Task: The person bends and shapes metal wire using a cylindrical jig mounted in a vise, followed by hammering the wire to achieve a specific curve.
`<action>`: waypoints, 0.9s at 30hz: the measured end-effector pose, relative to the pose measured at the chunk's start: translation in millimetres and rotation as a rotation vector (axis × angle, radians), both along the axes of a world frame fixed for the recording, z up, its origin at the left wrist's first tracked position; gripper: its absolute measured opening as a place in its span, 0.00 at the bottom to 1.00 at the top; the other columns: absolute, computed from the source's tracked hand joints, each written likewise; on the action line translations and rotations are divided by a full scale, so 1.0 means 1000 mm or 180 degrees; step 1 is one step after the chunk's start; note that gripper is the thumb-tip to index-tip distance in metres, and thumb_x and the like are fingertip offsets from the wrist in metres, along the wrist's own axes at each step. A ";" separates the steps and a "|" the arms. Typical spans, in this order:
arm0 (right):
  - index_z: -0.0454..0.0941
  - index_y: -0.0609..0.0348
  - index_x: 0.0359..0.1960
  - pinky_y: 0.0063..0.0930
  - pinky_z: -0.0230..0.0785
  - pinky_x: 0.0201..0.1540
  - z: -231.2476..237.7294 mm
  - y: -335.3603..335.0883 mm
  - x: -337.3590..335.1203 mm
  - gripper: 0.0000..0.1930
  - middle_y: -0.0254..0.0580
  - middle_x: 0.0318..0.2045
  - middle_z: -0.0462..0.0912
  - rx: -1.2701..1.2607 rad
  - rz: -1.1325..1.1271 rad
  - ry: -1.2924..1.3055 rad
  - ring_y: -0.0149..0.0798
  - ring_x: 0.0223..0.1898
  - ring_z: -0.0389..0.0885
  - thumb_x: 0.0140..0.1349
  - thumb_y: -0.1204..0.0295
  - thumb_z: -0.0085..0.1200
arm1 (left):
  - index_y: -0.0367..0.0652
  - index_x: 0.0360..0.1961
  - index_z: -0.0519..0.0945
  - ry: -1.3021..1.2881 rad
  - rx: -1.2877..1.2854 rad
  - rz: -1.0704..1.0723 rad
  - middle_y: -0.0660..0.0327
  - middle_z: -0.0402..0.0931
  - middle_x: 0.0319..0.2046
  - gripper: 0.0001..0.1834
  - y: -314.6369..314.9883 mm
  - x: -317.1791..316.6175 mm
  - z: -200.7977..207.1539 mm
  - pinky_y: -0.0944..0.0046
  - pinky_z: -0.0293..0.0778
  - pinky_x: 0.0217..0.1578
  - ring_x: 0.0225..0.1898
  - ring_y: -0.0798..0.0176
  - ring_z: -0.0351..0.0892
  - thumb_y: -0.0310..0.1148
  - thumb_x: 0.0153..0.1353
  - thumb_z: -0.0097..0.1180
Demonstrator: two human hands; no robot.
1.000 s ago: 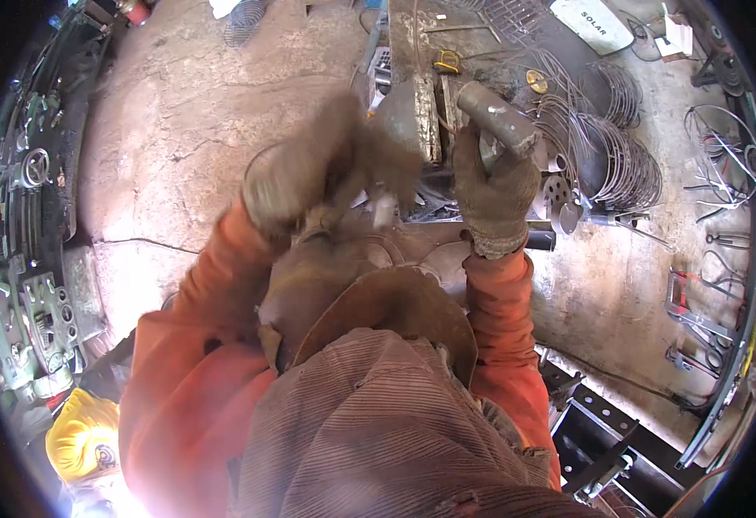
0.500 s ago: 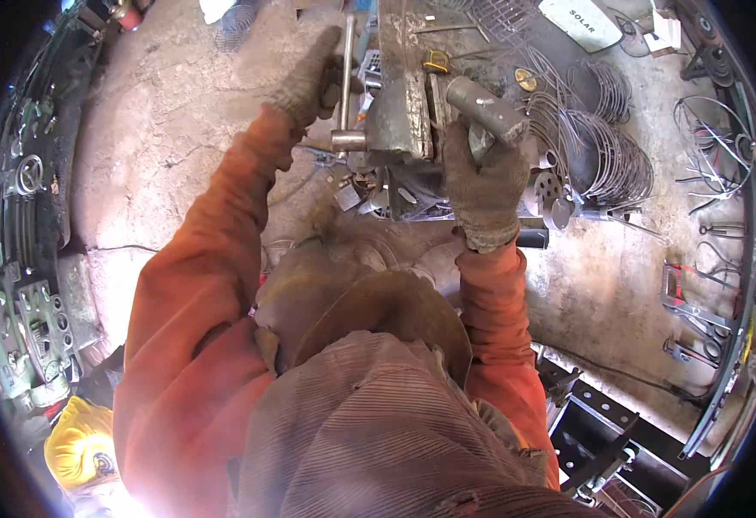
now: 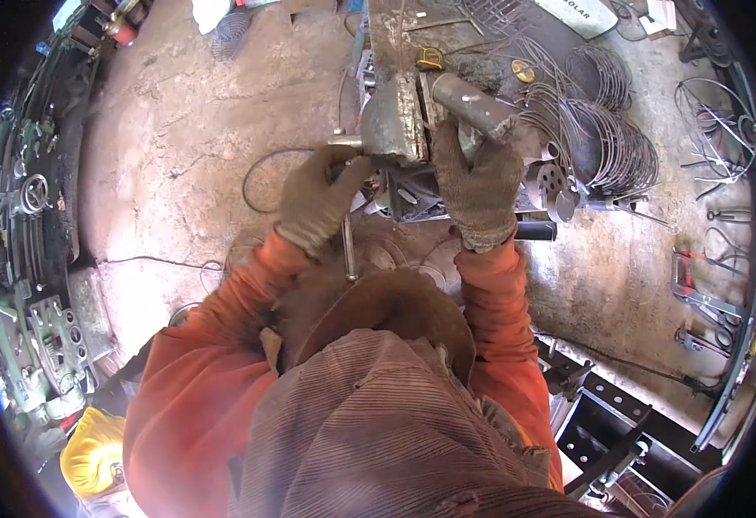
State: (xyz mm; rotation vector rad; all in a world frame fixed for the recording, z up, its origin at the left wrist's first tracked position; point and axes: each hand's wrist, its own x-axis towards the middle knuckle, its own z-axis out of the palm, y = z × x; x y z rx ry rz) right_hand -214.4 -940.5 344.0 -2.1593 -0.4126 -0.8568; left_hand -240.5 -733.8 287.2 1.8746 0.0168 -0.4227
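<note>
A bench vise [image 3: 393, 121] with worn metal jaws stands at the bench's near left corner. My left hand [image 3: 319, 197], in a grey-brown knit glove, is closed around the vise handle [image 3: 349, 255] beside the screw end. The bar's lower part sticks out below the glove, pointing toward me. A short, thick metal pipe [image 3: 475, 105] lies slantwise at the right side of the jaws. My right hand [image 3: 480, 188], gloved likewise, grips it from below, thumb and fingers around its near side. The pipe hides some of the fingertips.
A yellow tape measure [image 3: 430, 59] lies on the bench behind the vise. Coils of wire [image 3: 615, 151] and a round plate with holes [image 3: 549, 183] are to the right. Tools, including a red hacksaw [image 3: 678, 274], lie at the far right. Green machinery [image 3: 33, 194] lines the left.
My left hand has come from the far left down toward me. The vise handle has swung from pointing away to pointing at me. My right hand stays at the pipe.
</note>
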 end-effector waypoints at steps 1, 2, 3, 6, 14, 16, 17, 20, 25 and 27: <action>0.84 0.61 0.46 0.44 0.79 0.43 0.003 0.002 0.000 0.13 0.54 0.41 0.86 0.0025 -0.0014 -0.0019 0.56 0.41 0.87 0.61 0.71 0.68 | 0.34 0.59 0.78 -0.0692 0.0357 0.0579 0.51 0.82 0.40 0.27 -0.010 -0.011 -0.012 0.61 0.78 0.45 0.39 0.61 0.82 0.43 0.65 0.62; 0.84 0.61 0.46 0.44 0.79 0.43 0.005 0.004 0.000 0.13 0.55 0.41 0.86 0.0019 -0.0036 0.0085 0.56 0.41 0.87 0.62 0.71 0.68 | 0.33 0.64 0.74 -0.1379 0.0709 0.1143 0.49 0.81 0.46 0.34 -0.019 -0.021 -0.025 0.59 0.78 0.48 0.44 0.59 0.82 0.41 0.61 0.67; 0.84 0.62 0.46 0.44 0.79 0.43 0.005 0.005 -0.002 0.13 0.56 0.42 0.86 0.0016 -0.0077 0.0192 0.56 0.41 0.87 0.62 0.71 0.68 | 0.33 0.72 0.63 -0.1439 0.0974 0.1104 0.45 0.75 0.55 0.44 -0.028 -0.028 -0.031 0.52 0.76 0.54 0.53 0.50 0.78 0.35 0.57 0.69; 0.84 0.62 0.46 0.43 0.80 0.42 -0.001 0.005 0.004 0.14 0.56 0.40 0.87 -0.0097 -0.0084 -0.0010 0.56 0.41 0.88 0.62 0.70 0.68 | 0.33 0.76 0.55 -0.2096 0.1062 0.0880 0.41 0.72 0.56 0.49 -0.034 -0.046 -0.054 0.45 0.71 0.59 0.57 0.41 0.74 0.33 0.56 0.66; 0.76 0.62 0.53 0.36 0.80 0.36 0.009 -0.004 -0.013 0.19 0.54 0.40 0.86 0.1203 0.0253 0.0725 0.48 0.33 0.88 0.64 0.70 0.65 | 0.32 0.75 0.54 -0.1982 0.1108 0.0893 0.38 0.69 0.58 0.51 -0.032 -0.046 -0.057 0.41 0.70 0.58 0.57 0.36 0.71 0.31 0.52 0.66; 0.73 0.62 0.55 0.34 0.79 0.32 0.005 -0.012 -0.024 0.20 0.52 0.39 0.86 0.1807 0.0258 0.0942 0.43 0.30 0.87 0.66 0.70 0.64 | 0.32 0.74 0.56 -0.2408 0.1256 0.0913 0.37 0.71 0.55 0.49 -0.035 -0.044 -0.069 0.40 0.72 0.55 0.53 0.35 0.73 0.30 0.53 0.65; 0.73 0.61 0.56 0.27 0.74 0.26 0.000 -0.017 -0.029 0.18 0.46 0.37 0.84 0.2408 0.0421 0.0859 0.34 0.26 0.82 0.68 0.69 0.61 | 0.32 0.74 0.56 -0.2739 0.1269 0.0935 0.37 0.70 0.56 0.49 -0.035 -0.041 -0.076 0.41 0.72 0.55 0.54 0.35 0.73 0.31 0.53 0.65; 0.73 0.61 0.56 0.21 0.69 0.20 0.007 -0.027 -0.048 0.15 0.42 0.36 0.83 0.2857 0.0450 0.0921 0.26 0.21 0.76 0.73 0.67 0.52 | 0.31 0.74 0.56 -0.3421 0.1735 0.0681 0.35 0.68 0.59 0.48 -0.032 -0.041 -0.081 0.41 0.70 0.57 0.55 0.35 0.71 0.32 0.54 0.65; 0.73 0.57 0.60 0.20 0.68 0.17 0.010 -0.028 -0.069 0.17 0.36 0.33 0.81 0.4184 0.0384 0.2121 0.24 0.20 0.74 0.75 0.63 0.53 | 0.37 0.77 0.55 -0.2524 0.1348 0.0715 0.42 0.57 0.65 0.51 -0.023 -0.039 -0.107 0.47 0.69 0.64 0.63 0.40 0.67 0.27 0.54 0.70; 0.72 0.56 0.60 0.19 0.67 0.17 -0.003 -0.029 -0.077 0.18 0.35 0.33 0.80 0.4182 0.0510 0.2467 0.23 0.19 0.74 0.75 0.62 0.53 | 0.37 0.77 0.56 -0.2624 0.1512 0.0701 0.42 0.58 0.64 0.52 -0.021 -0.037 -0.103 0.48 0.70 0.63 0.62 0.42 0.68 0.28 0.53 0.71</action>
